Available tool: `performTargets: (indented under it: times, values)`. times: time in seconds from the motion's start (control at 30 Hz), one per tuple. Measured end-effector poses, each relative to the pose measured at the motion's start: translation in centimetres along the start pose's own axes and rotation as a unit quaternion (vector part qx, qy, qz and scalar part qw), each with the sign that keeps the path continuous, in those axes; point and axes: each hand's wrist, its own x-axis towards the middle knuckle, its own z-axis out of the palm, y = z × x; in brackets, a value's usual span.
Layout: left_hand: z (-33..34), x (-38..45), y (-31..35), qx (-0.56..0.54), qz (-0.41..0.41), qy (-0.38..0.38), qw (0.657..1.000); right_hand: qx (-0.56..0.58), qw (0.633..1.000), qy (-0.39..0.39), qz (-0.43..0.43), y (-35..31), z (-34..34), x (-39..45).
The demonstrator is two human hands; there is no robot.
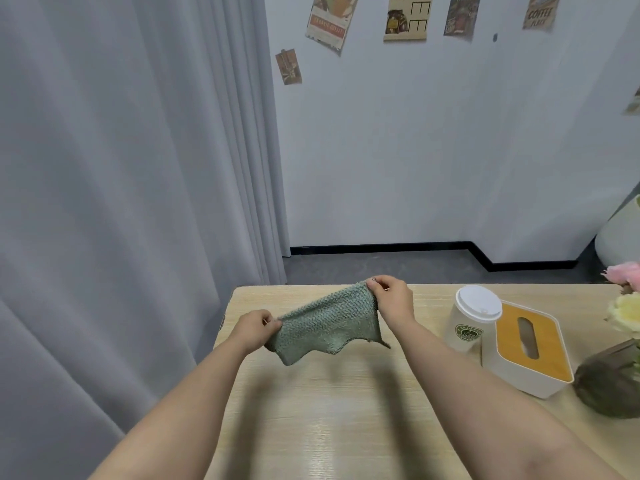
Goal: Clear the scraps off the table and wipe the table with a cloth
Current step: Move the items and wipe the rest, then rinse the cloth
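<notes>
A green knitted cloth (pixel 325 323) hangs stretched in the air a little above the light wooden table (pixel 329 410). My left hand (pixel 254 327) pinches its left corner. My right hand (pixel 391 296) pinches the upper right corner, farther from me. The cloth's lower edge droops between them, just above the tabletop. No scraps show on the table surface.
At the right stand a white lidded paper cup (pixel 472 320), a white tissue box with an orange top (pixel 526 348), a dark glass vase (pixel 609 382) and flowers (pixel 627 296). A grey curtain (pixel 121 202) hangs left of the table; a wall with posters lies beyond.
</notes>
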Motion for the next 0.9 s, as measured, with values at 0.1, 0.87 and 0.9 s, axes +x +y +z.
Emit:
performTargets:
  times: [0.1, 0.87, 0.9]
  values:
    - [-0.4, 0.1, 1.2, -0.166, -0.04, 0.023, 0.985, 0.004, 1.0, 0.006, 0.017, -0.1, 0.5, -0.1]
    - [3.4, 0.0, 9.6, -0.368, -0.032, -0.039, 0.928, 0.093, 0.99, -0.094, 0.048, 2.1, 1.9, -1.1]
    - [3.5, 0.1, 9.6, -0.365, -0.03, -0.041, 0.93, 0.106, 0.986, -0.111, 0.067, 2.6, 1.8, -1.0]
